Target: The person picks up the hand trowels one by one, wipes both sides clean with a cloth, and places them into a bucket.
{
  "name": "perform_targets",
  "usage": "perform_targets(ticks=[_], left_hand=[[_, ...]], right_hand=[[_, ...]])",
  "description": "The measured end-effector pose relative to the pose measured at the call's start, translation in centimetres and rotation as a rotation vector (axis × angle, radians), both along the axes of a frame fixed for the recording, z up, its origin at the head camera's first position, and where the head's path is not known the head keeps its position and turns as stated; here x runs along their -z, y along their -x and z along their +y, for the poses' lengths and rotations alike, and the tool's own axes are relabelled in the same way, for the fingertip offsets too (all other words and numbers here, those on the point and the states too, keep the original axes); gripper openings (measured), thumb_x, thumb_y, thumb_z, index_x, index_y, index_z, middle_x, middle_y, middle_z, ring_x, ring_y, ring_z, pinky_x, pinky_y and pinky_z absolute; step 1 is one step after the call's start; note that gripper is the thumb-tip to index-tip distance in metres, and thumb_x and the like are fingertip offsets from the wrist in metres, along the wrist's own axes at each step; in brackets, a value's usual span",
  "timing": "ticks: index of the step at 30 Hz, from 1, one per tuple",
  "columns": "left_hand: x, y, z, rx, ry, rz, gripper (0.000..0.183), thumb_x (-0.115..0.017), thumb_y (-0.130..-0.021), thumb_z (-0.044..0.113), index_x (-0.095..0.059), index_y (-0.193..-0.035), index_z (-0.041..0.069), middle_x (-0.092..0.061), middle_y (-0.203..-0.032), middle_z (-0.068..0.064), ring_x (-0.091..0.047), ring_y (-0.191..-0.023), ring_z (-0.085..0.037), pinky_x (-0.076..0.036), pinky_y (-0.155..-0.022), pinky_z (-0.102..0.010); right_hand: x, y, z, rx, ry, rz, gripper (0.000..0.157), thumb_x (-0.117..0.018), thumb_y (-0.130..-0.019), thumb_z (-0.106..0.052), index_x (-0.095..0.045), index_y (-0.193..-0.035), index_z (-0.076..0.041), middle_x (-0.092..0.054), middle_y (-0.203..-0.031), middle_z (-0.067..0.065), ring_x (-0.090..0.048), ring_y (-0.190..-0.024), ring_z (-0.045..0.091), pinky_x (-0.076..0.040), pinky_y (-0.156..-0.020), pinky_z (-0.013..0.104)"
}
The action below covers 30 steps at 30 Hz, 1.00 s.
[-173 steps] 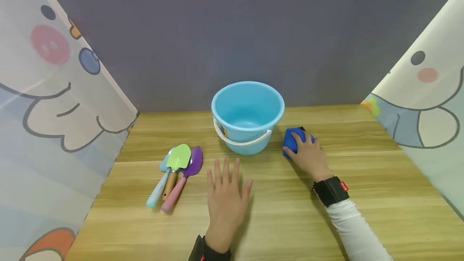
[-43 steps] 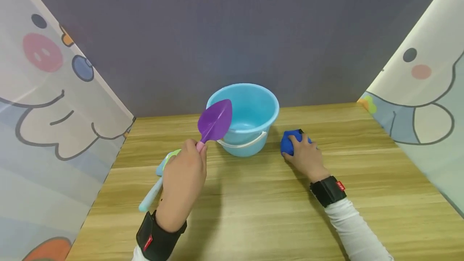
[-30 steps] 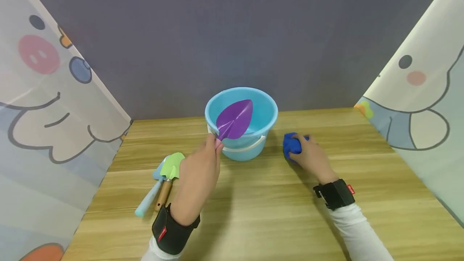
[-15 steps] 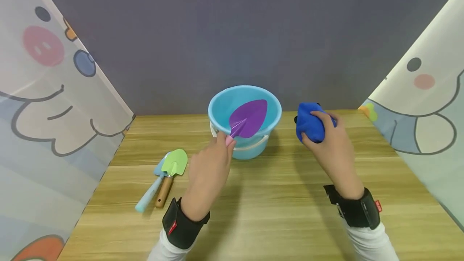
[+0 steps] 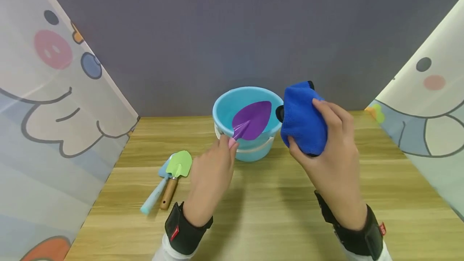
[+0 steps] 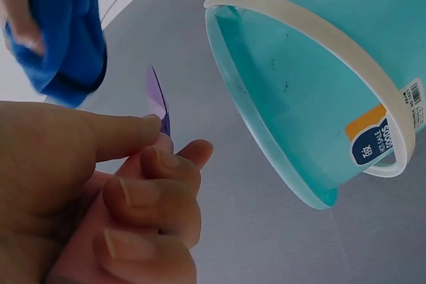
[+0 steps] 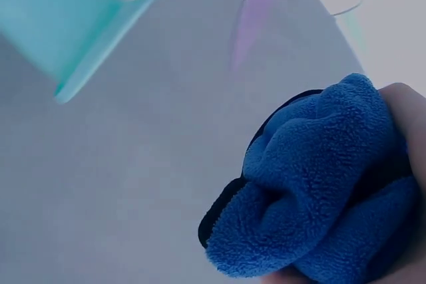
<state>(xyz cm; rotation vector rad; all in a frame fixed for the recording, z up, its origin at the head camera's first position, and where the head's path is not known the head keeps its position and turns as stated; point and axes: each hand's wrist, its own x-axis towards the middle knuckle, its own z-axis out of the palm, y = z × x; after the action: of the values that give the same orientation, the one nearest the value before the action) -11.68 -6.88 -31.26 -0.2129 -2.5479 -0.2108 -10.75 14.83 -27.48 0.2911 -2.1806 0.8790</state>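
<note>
My left hand grips the pink handle of a trowel with a purple blade. In the head view that blade overlaps the mouth of a light blue bucket. Raised off the table, my right hand holds a bunched blue cloth with black edging, thumb on the near side and fingers over the top. The cloth looks thick and fluffy in the right wrist view. A gap separates the cloth from the purple blade.
On the left of the wooden table lie a green trowel with a wooden handle and a light blue one, partly overlapping. A grey wall stands behind the bucket; cartoon panels flank both sides.
My left hand has picked the purple trowel off the pile and brought it right, to the bucket. My right hand has lifted the blue cloth from the table and moved it toward the blade.
</note>
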Motion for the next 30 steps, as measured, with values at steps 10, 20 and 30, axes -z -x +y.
perform_targets(ticks=[10, 20, 30], left_hand=[[-0.4, -0.1, 0.1, 0.011, -0.019, 0.005, 0.032, -0.053, -0.098, 0.035, -0.054, -0.083, 0.007, -0.049, -0.055, -0.006, -0.051, -0.039, -0.024, -0.029, -0.030, -0.031], [-0.7, -0.3, 0.3, -0.001, -0.026, 0.000, 0.026, -0.051, -0.099, 0.030, -0.057, -0.087, 0.007, -0.055, -0.058, -0.007, -0.057, -0.043, -0.025, -0.034, -0.030, -0.034], [-1.0, -0.1, -0.5, 0.043, -0.002, 0.076, 0.017, -0.057, -0.092, 0.014, -0.057, -0.078, 0.005, -0.048, -0.050, -0.002, -0.038, -0.035, -0.015, -0.025, -0.030, -0.028]], right_hand=[[-0.2, 0.3, -3.1, -0.104, -0.094, 0.181, 0.091, -0.087, -0.062, -0.018, -0.042, -0.141, -0.010, -0.046, -0.139, 0.025, -0.049, -0.124, 0.044, -0.049, -0.090, 0.070], [1.9, 2.8, -5.0, -0.199, -0.297, 0.349, 0.089, -0.088, -0.060, -0.025, -0.047, -0.136, -0.003, -0.046, -0.136, 0.025, -0.047, -0.125, 0.042, -0.052, -0.093, 0.062], [3.5, 4.5, -5.8, -0.206, -0.550, 0.303, 0.089, -0.086, -0.062, -0.040, -0.052, -0.139, -0.010, -0.052, -0.144, 0.012, -0.035, -0.135, 0.043, -0.050, -0.088, 0.060]])
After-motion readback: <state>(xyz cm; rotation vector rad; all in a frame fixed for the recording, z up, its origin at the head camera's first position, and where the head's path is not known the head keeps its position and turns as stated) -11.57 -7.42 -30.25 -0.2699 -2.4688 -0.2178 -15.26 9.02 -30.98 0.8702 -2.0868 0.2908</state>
